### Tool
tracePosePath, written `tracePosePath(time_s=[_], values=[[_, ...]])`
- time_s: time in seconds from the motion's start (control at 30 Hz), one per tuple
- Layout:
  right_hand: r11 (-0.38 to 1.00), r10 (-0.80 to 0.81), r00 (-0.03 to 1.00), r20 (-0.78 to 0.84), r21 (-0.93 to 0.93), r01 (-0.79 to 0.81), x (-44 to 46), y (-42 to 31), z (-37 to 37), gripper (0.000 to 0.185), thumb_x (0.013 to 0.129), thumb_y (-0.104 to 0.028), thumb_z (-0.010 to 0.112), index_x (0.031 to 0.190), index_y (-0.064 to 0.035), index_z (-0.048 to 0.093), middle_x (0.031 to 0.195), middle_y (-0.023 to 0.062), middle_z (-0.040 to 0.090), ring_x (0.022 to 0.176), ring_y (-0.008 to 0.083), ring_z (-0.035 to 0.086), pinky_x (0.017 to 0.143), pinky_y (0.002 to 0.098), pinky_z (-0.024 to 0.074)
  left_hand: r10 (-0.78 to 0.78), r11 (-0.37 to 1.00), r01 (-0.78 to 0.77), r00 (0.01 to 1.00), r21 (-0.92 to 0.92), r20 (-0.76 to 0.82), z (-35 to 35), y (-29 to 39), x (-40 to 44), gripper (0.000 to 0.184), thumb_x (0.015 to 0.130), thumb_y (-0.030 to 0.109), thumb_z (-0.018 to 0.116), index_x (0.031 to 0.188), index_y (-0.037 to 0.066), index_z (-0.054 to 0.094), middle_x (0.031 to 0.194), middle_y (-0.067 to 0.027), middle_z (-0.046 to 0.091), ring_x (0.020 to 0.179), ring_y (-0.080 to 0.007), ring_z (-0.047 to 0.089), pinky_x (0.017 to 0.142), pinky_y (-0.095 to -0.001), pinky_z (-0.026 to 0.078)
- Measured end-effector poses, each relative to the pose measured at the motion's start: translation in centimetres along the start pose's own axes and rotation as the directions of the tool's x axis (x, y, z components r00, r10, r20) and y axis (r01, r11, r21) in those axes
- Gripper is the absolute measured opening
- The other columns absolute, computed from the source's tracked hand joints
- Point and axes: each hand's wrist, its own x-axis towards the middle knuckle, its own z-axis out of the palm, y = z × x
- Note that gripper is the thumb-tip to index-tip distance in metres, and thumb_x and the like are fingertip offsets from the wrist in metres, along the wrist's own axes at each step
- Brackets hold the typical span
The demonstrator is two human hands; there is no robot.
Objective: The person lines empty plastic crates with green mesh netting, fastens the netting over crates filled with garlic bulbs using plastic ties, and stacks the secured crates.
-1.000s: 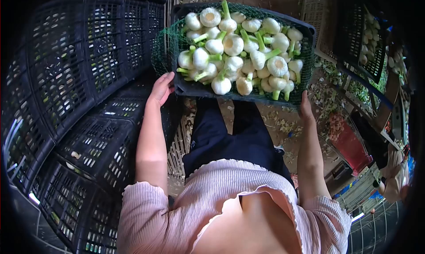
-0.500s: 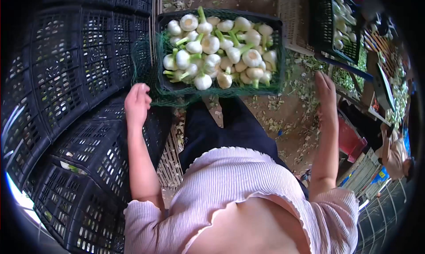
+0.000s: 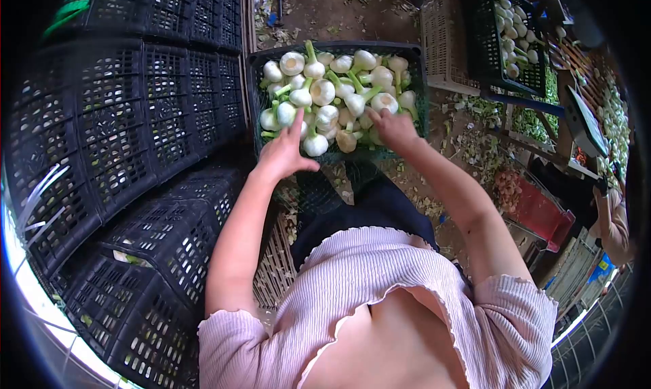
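Note:
A dark crate [image 3: 419,84] lined with green net is heaped with white garlic bulbs [image 3: 322,92] that have short green stems. My left hand [image 3: 281,151] is over the crate's near left part, fingers apart, its fingertips by the bulbs and the thumb pointing right. At the near right part, my right hand [image 3: 395,128] reaches in with its fingers bent against the bulbs beside a large round one. Whether it grips a bulb is hidden. Green net hangs over the crate's near edge, above my dark trousers.
Black crates [image 3: 112,118] are stacked along the left. A green crate of bulbs [image 3: 522,84] and a pale crate [image 3: 441,40] stand at the upper right. A blue-framed scale [image 3: 586,121], a red container [image 3: 542,216] and another person's arm [image 3: 612,226] are at right. Peelings litter the ground.
Both hands have come off the crate's sides and moved inward over the bulbs. The crate sits slightly lower in view, and the net now hangs over its near edge.

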Motion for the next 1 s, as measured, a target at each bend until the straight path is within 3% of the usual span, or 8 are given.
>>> tracePosePath(time_s=[0.2, 0.3, 0.43, 0.5, 0.57, 0.63, 0.8, 1.0], values=[[0.929, -0.234, 0.640, -0.732, 0.026, 0.369, -0.3, 2.4, -9.7, 0.020, 0.065, -0.003, 0.054, 0.084, -0.0066, 0.056, 0.088, 0.0123, 0.052, 0.086, 0.0272, 0.051, 0.076, 0.0357, 0.0405, -0.351, 0.887, 0.072, 0.745, 0.455, 0.567, -1.4, -2.6, -1.0, 0.039, 0.070, 0.023, 0.059, 0.097, -0.004, 0.053, 0.100, -0.0184, 0.055, 0.091, -0.0264, 0.056, 0.073, -0.0370, 0.045], [0.459, 0.088, 0.891, -0.445, 0.812, 0.361, 0.2, 1.8, -7.0, 0.023, 0.076, -0.005, 0.050, 0.099, -0.0036, 0.048, 0.100, 0.0150, 0.051, 0.100, 0.0270, 0.048, 0.088, 0.0357, 0.0352, -0.053, 0.965, -0.023, 0.957, 0.259, 0.285, -3.3, -2.8, -2.2, 0.018, 0.076, 0.018, 0.049, 0.077, 0.001, 0.055, 0.082, -0.0149, 0.056, 0.082, -0.0264, 0.056, 0.067, -0.0389, 0.045], [0.412, -0.042, 0.940, -0.339, 0.851, 0.325, 1.9, -2.8, -5.6, 0.052, 0.080, -0.031, 0.051, 0.118, 0.0001, 0.034, 0.108, 0.0196, 0.044, 0.105, 0.0284, 0.041, 0.089, 0.0381, 0.0317, -0.004, 0.920, -0.169, 0.899, -0.353, -0.439, 2.0, -3.6, 0.8, 0.019, 0.081, 0.022, 0.049, 0.079, 0.003, 0.053, 0.078, -0.0093, 0.051, 0.074, -0.0215, 0.053, 0.067, -0.0327, 0.041], [0.638, -0.296, 0.888, -0.352, 0.619, 0.458, 2.9, -5.0, -4.9, 0.079, 0.070, -0.045, 0.059, 0.125, 0.0000, 0.025, 0.102, 0.0197, 0.042, 0.099, 0.0310, 0.039, 0.087, 0.0393, 0.0313, -0.516, 0.231, 0.156, 0.856, -0.960, 0.015, 4.4, -0.9, 3.4, 0.015, 0.082, 0.020, 0.049, 0.084, 0.005, 0.052, 0.083, -0.0053, 0.048, 0.076, -0.0163, 0.048, 0.068, -0.0295, 0.039], [0.780, -0.392, 0.798, -0.457, 0.296, 0.552, 4.3, -6.9, -1.1, 0.092, 0.056, -0.045, 0.069, 0.125, -0.0022, 0.027, 0.090, 0.0170, 0.042, 0.087, 0.0318, 0.041, 0.078, 0.0406, 0.0348, -0.696, -0.193, -0.162, 0.718, -0.968, 0.018, 6.0, 2.3, 5.6, 0.016, 0.081, 0.017, 0.050, 0.089, 0.004, 0.048, 0.084, -0.0039, 0.048, 0.081, -0.0131, 0.044, 0.070, -0.0266, 0.037], [0.873, -0.258, 0.847, -0.464, 0.263, 0.410, 6.5, -7.2, 2.4, 0.065, 0.058, -0.030, 0.067, 0.112, -0.0038, 0.043, 0.092, 0.0140, 0.044, 0.087, 0.0313, 0.042, 0.077, 0.0401, 0.0361, -0.679, -0.212, -0.101, 0.730, -0.972, 0.072, 6.1, 3.5, 6.4, 0.025, 0.079, 0.017, 0.052, 0.095, -0.001, 0.045, 0.089, -0.0075, 0.049, 0.083, -0.0162, 0.045, 0.072, -0.0279, 0.037], [0.810, -0.223, 0.776, -0.590, 0.331, 0.484, 8.3, -8.1, -3.5, 0.026, 0.055, -0.005, 0.057, 0.080, -0.0038, 0.049, 0.087, 0.0129, 0.045, 0.083, 0.0303, 0.046, 0.070, 0.0377, 0.0397, 0.034, 0.798, -0.219, 0.946, -0.561, -0.322, 0.6, 2.1, -1.2, 0.060, 0.077, 0.020, 0.060, 0.125, 0.000, 0.030, 0.125, -0.0140, 0.035, 0.114, -0.0274, 0.037, 0.094, -0.0344, 0.032], [0.655, -0.383, 0.748, -0.542, 0.412, 0.633, 8.4, -10.2, -3.4, 0.034, 0.051, -0.007, 0.060, 0.081, -0.0047, 0.043, 0.077, 0.0126, 0.047, 0.077, 0.0327, 0.048, 0.066, 0.0395, 0.0402, -0.134, 0.983, 0.073, 0.914, -0.169, -0.383, 2.6, -5.8, 0.5, 0.116, 0.049, 0.039, 0.077, 0.132, 0.003, 0.004, 0.134, -0.0233, 0.015, 0.126, -0.0366, 0.010, 0.101, -0.0453, 0.012]])
